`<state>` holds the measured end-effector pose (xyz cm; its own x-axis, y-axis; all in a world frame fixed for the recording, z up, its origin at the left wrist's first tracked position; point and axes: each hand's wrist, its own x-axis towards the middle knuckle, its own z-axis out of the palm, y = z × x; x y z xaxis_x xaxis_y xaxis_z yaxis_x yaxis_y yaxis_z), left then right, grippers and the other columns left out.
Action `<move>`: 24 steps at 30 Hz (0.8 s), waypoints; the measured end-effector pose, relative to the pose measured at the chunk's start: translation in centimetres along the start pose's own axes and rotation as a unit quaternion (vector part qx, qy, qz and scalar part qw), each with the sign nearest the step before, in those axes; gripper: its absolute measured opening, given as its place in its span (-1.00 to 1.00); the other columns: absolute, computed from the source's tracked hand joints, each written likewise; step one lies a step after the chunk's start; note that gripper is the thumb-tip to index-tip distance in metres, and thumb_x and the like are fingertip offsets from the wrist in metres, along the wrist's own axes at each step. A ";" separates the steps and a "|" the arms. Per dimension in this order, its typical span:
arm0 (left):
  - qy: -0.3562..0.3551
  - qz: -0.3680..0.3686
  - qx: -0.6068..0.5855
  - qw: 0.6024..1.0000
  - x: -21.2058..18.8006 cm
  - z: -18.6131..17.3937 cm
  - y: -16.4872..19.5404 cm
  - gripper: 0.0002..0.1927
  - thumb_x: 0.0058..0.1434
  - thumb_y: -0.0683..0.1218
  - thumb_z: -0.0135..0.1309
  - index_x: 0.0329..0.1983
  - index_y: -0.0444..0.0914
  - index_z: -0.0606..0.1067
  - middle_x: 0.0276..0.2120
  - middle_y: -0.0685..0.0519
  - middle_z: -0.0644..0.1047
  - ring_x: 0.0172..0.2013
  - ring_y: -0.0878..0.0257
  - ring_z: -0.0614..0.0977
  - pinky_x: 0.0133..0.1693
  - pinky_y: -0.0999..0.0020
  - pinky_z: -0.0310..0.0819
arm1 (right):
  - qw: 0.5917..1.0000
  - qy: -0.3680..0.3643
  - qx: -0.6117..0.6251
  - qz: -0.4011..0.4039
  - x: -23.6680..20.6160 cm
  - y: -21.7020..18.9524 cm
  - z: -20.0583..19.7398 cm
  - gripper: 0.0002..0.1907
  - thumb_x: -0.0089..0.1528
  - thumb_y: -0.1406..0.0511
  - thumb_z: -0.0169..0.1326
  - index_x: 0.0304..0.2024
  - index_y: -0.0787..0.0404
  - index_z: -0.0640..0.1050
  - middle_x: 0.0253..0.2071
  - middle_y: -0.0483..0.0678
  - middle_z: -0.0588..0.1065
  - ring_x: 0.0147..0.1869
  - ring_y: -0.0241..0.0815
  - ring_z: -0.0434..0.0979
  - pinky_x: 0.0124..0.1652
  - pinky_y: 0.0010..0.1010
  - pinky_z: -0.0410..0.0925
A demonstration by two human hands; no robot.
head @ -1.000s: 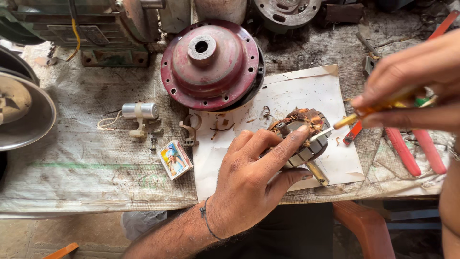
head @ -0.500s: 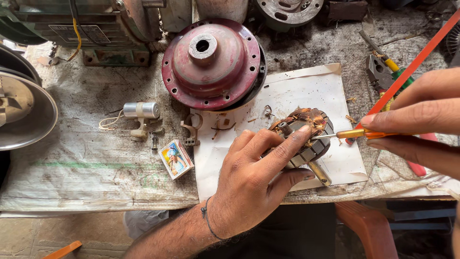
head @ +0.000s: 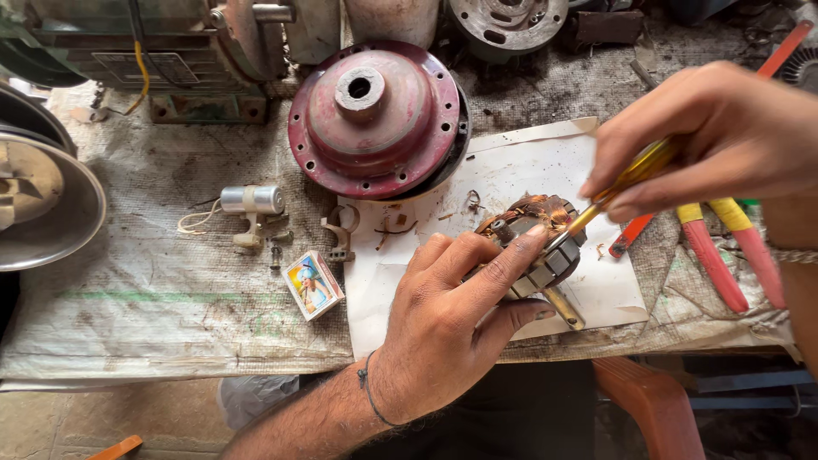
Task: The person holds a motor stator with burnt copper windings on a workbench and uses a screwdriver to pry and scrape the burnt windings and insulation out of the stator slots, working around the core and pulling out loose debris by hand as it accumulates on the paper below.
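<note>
While a dented metal bowl (head: 43, 213) sits idle at the far left of the bench, I see a small silver capacitor (head: 252, 200) with pale leads, a little picture-printed matchbox (head: 313, 284) and a big red motor end housing (head: 375, 119) lined up across the stained cloth (head: 153, 290). On the white paper sheet (head: 613, 294) my left hand (head: 452, 328) clamps the copper-wound motor armature (head: 537, 243), forefinger laid over the top and thumb pressed in from below, fingers closed firmly around its laminated core. My right hand (head: 724, 136) pinches a yellow-handled screwdriver (head: 626, 183) between thumb and fingertips. A second ago that hand was out at the right edge with the tool nearly level; now it has swung higher and closer in, and the shaft slants steeply down so its tip meets the windings at the armature's upper right side. I judge this means the prodding has shifted from a sideways approach to pressing into the coil from above. The armature itself has not budged on the paper. Red-and-yellow-handled pliers (head: 724, 255) lie at the right, just beyond the sheet.
</note>
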<state>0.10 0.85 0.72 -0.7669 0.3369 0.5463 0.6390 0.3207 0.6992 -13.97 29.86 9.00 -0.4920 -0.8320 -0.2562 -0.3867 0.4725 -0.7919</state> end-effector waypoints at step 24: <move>-0.001 -0.017 -0.002 1.000 0.1 0.0 0.2 -0.26 0.13 -0.05 0.38 0.38 -0.23 0.41 -0.15 0.05 0.52 -0.18 0.11 0.49 -0.11 0.21 0.42 | 0.986 0.147 -0.073 0.032 -2.6 -3.2 5.2 -0.59 0.22 0.35 0.23 0.09 0.24 0.43 -0.12 -0.06 0.46 -0.15 -0.30 0.57 -0.24 -0.48 0.46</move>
<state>0.15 0.93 0.97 -0.7878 0.3275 0.5217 0.6126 0.3285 0.7188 -7.39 29.04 9.28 -0.7147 -0.6901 -0.1141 -0.4464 0.5756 -0.6852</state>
